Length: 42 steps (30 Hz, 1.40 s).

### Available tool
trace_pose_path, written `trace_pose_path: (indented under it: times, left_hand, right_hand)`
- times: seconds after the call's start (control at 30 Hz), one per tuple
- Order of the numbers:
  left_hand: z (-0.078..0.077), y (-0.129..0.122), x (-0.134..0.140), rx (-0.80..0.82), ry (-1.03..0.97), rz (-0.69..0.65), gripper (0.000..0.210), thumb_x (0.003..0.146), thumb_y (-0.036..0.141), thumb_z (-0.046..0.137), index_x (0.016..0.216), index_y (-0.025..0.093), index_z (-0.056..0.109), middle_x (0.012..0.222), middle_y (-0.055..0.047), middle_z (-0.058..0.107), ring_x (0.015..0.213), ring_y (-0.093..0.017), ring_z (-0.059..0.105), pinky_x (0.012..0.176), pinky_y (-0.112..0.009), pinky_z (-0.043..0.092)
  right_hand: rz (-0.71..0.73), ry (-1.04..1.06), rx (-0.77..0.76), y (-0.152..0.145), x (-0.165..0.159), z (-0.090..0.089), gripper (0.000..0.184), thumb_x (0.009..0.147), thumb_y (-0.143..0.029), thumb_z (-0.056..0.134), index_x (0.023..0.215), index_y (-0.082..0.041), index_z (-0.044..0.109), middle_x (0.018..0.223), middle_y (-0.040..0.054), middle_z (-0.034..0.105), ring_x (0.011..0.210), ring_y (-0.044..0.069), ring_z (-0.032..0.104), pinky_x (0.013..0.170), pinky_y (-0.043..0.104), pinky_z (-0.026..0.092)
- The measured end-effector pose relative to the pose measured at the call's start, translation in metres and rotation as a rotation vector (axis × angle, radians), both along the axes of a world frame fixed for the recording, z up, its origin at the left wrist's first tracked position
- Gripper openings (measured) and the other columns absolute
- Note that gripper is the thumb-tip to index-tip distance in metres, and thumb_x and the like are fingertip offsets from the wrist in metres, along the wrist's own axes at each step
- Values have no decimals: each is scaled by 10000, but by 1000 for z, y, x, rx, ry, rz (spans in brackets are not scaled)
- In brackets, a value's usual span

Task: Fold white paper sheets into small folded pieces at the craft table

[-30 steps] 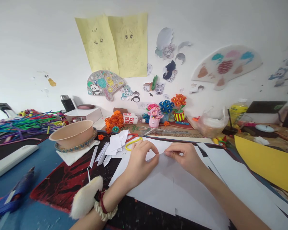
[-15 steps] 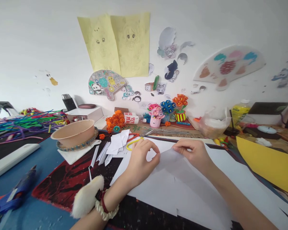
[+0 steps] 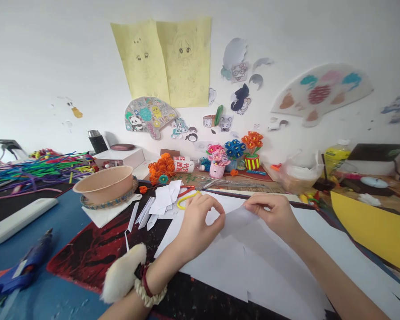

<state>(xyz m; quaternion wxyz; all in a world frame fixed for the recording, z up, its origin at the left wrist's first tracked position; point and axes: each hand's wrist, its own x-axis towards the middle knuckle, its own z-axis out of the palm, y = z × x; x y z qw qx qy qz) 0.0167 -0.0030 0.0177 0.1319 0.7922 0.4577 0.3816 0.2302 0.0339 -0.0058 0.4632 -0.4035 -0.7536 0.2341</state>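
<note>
A small piece of white paper (image 3: 239,219) is stretched between my two hands, above larger white sheets (image 3: 253,266). My left hand (image 3: 202,222) pinches its left end between thumb and forefinger, making a ring shape. With the fingertips pressed together, my right hand (image 3: 270,212) grips the paper's upper right edge. Just beyond my left hand lie yellow-handled scissors (image 3: 183,201), partly hidden. Cut white paper pieces (image 3: 163,200) are heaped to their left. A fluffy white band and scrunchies circle my left wrist.
On the left are a blue glue gun (image 3: 23,271), a long white case (image 3: 20,221) and a beige bowl (image 3: 103,183). Pipe-cleaner flowers (image 3: 252,140) in small pots stand along the wall. Yellow card (image 3: 370,231) lies at the right, below a plastic-wrapped tub (image 3: 302,171).
Both hands keep their pinch on the small paper, which has tilted and now shows as a narrower strip. The whole view has shifted slightly.
</note>
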Motion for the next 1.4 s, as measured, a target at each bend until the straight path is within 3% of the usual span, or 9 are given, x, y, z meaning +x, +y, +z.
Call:
trace_pose_path:
  times: [0.5, 0.7, 0.9, 1.4]
  left_hand:
    - [3, 2, -3, -4, -30, 57, 106, 771, 108, 554, 736, 208, 552, 824, 2, 625, 808, -183, 519, 786, -351, 357]
    - [1, 0, 1, 9, -4, 48, 108, 764, 103, 570, 740, 208, 564, 812, 4, 621, 811, -183, 523, 787, -354, 350]
    - [-3, -2, 3, 9, -15, 12, 123, 759, 90, 571, 741, 211, 564, 818, 3, 630, 815, -185, 531, 772, -339, 371]
    - [-2, -1, 5, -20, -10, -12, 107, 757, 100, 587, 741, 207, 583, 807, -9, 626, 811, -188, 533, 763, -331, 391]
  right_hand:
    - [-208, -76, 51, 11, 21, -3, 204, 788, -324, 596, 640, -205, 671, 687, 49, 696, 635, 210, 615, 548, 299, 456]
    - [-43, -117, -25, -2, -8, -1, 207, 826, -277, 570, 674, -195, 683, 696, 41, 693, 650, 191, 615, 574, 280, 455]
    - [152, -134, 4, -17, -39, -5, 234, 850, -191, 521, 663, -190, 662, 617, 11, 624, 556, 139, 523, 521, 246, 410]
    - [151, -83, 32, -17, -36, -4, 226, 853, -193, 531, 669, -186, 662, 623, 10, 623, 564, 139, 523, 538, 249, 414]
